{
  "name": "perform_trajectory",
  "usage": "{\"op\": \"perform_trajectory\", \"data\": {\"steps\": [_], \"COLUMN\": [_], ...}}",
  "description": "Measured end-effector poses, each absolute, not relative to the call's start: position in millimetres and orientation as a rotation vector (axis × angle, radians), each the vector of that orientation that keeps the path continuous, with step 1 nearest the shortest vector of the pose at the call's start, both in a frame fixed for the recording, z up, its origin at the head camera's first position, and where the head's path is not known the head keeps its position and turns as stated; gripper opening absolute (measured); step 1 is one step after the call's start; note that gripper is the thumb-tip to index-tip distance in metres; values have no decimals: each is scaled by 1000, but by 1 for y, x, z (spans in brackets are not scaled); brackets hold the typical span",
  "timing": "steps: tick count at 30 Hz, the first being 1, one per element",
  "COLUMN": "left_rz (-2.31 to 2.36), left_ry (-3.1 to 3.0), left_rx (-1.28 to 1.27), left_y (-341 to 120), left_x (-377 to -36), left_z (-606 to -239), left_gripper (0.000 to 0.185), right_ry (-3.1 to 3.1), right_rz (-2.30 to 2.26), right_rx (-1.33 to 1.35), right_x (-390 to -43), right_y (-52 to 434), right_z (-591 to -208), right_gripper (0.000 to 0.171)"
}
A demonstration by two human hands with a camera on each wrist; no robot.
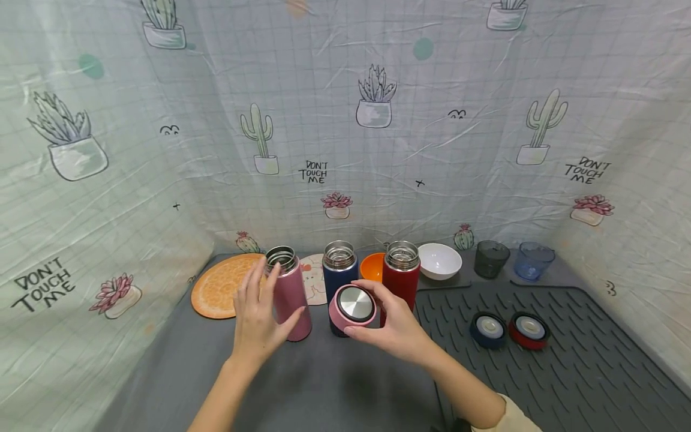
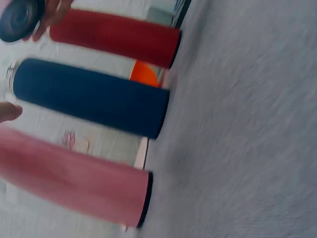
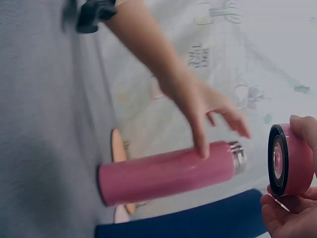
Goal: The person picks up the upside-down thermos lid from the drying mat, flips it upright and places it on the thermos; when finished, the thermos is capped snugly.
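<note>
Pink lid off, not yet back on.
Right hand (image 1: 396, 327) grips the pink lid (image 1: 353, 307) beside the pink flask (image 1: 290, 293); left hand (image 1: 259, 315), fingers spread, touches that flask.

Surface: grey table top (image 1: 302, 390)
Right half: dark ribbed rubber mat (image 1: 583, 372)
Left rear: round orange-slice placemat (image 1: 218, 288)
Standing: pink steel flask (image 1: 291, 300)

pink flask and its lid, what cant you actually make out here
- Inside of the pink flask: head view shows only its steel rim; the contents are too small to tell.
- Left hand grip: the thumb touches the flask, the fingers look spread; head view hides the palm side, left wrist view is blurred.
- Pink lid in the right hand: its thread is blurred in the right wrist view.
- Navy flask base: hidden behind the lid.
</note>
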State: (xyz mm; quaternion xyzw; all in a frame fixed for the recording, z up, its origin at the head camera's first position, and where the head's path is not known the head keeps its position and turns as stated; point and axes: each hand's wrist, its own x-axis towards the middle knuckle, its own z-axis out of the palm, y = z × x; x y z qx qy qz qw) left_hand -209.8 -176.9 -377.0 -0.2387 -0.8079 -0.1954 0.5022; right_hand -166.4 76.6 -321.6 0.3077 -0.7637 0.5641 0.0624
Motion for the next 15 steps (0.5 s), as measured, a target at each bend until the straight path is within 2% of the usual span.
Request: {"op": "perform_trajectory", "data": {"steps": [4, 7, 15], "left_rz": [-619, -797, -1404], "left_ry": [-2018, -2096, -2168], "left_rx": [-482, -407, -281], "left_y": [-184, -183, -178], "left_x": [-221, -226, -230], "left_z": [-379, -381, -390], "left_gripper": [104, 108, 97], "right_ry": [-2288, -2249, -2158], "right_rz": [1698, 1687, 1673], "right_rx": [932, 971, 1126], "right_x": [-170, -175, -210], "right_y": [67, 57, 23], "right_z": [-310, -306, -322], "right_gripper": [62, 64, 67]}}
